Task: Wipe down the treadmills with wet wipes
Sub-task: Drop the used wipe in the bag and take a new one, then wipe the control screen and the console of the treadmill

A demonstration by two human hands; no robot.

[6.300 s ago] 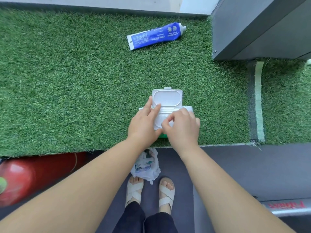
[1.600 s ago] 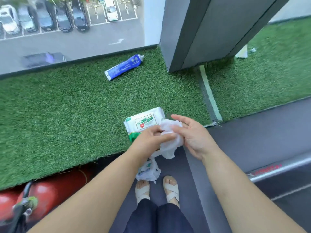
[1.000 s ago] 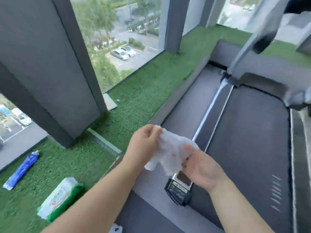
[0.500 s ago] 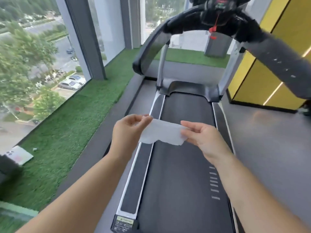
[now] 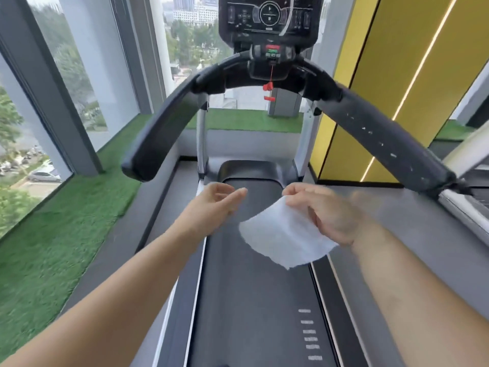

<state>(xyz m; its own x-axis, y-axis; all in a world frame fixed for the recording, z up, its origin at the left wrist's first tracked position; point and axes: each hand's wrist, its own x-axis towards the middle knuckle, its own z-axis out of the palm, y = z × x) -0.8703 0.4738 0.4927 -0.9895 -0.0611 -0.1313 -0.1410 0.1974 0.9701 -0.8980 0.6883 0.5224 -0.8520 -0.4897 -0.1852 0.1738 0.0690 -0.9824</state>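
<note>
A black treadmill stands straight ahead, with its dark belt under my arms, two long padded handrails and a console at the top. My right hand pinches a white wet wipe by its upper corner, and the wipe hangs spread out above the belt. Just left of the wipe, my left hand hovers with relaxed fingers and holds nothing.
A red safety clip dangles on a cord below the console. Green artificial turf runs along the left under tall windows. A yellow wall rises at the right, with grey floor and part of another machine beside it.
My view has lifted from the belt to the treadmill's console. My left hand has let go of the wipe, which now hangs from my right hand alone.
</note>
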